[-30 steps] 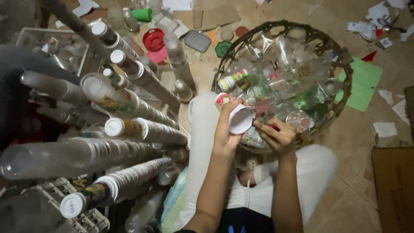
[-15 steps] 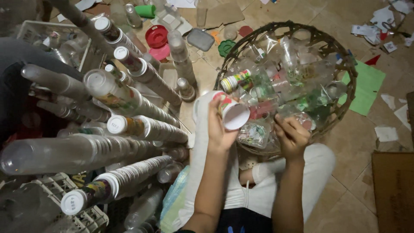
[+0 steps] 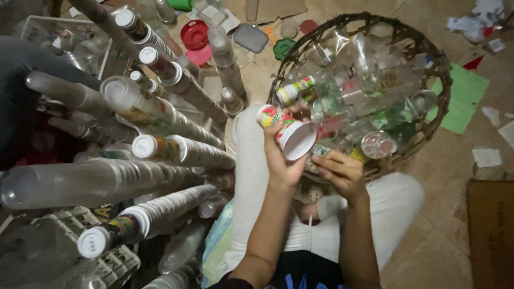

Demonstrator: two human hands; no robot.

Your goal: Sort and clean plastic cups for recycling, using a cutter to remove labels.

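My left hand grips a small white plastic cup with a red, green and yellow printed wrap, its open mouth turned toward me. My right hand sits just below and to the right of it, fingers curled at the near rim of the woven basket; whether it holds anything cannot be made out. The basket is filled with several clear plastic cups and bottles. Both hands hover above my lap in white trousers.
Long nested stacks of plastic cups fan out on the left above white crates. Red lids, a grey lid, green paper, paper scraps and a cardboard sheet lie on the tiled floor.
My left hand has turned the printed cup so its mouth faces me more. My right hand has dropped from the cup to the basket's near rim.
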